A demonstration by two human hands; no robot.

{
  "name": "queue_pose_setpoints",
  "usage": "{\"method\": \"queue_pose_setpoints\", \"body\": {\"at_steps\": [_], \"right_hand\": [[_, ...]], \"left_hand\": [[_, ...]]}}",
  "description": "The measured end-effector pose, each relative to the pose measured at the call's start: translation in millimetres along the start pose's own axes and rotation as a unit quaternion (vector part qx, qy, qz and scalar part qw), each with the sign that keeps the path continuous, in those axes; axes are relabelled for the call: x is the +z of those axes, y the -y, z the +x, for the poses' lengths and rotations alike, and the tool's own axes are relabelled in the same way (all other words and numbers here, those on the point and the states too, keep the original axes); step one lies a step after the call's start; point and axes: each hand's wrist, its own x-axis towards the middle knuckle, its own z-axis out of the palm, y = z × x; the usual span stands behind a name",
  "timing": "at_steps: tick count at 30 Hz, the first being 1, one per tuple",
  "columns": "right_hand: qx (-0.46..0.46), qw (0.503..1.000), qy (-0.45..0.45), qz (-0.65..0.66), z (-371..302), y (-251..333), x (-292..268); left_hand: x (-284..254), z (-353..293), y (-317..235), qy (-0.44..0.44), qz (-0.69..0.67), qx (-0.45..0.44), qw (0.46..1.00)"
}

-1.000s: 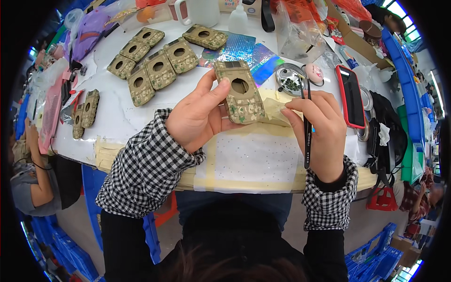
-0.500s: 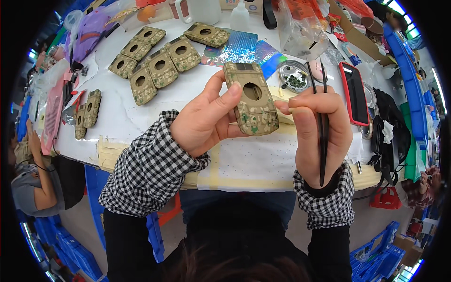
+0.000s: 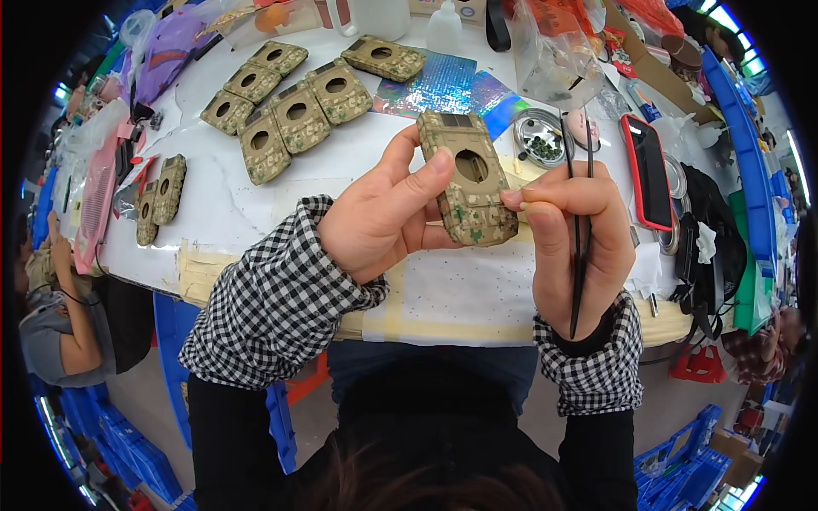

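Observation:
My left hand [image 3: 388, 209] grips a camouflage toy tank hull [image 3: 474, 209] by its left edge, thumb on top beside the round hole. The hull is tilted above the table, and its grilled end points away from me. Black tweezers [image 3: 580, 255] lie across my right hand [image 3: 588, 230], tips pointing away from the hull. The right thumb and forefinger are pinched together at the hull's right edge and seem to touch it; anything tiny between them is too small to name. Several similar hulls [image 3: 295, 115] lie at the upper left, and another hull [image 3: 383, 57] lies farther back.
A round dish [image 3: 538, 138] of small dark green parts stands beyond my right hand, near a red-framed phone [image 3: 646, 170]. Shiny blue film [image 3: 439, 85] lies behind the held hull. More camouflage hulls [image 3: 170, 187] rest at the far left. A white bottle [image 3: 444, 27] stands at the back.
The held hull and my left hand have shifted slightly right. My right fingertips have come up against the hull's edge, and the tweezers have tilted a little.

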Motion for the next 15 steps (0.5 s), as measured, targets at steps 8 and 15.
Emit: {"method": "queue_pose_setpoints", "body": {"at_steps": [8,15], "right_hand": [[-0.004,1.000,-0.002,-0.022,0.6,1.7,1.2],[-0.001,1.000,-0.001,-0.011,-0.6,1.0,1.4]], "left_hand": [[0.0,0.1,0.5,-0.002,-0.002,-0.002,1.000],[0.5,-0.8,0.1,-0.003,-0.004,0.002,1.000]]}}
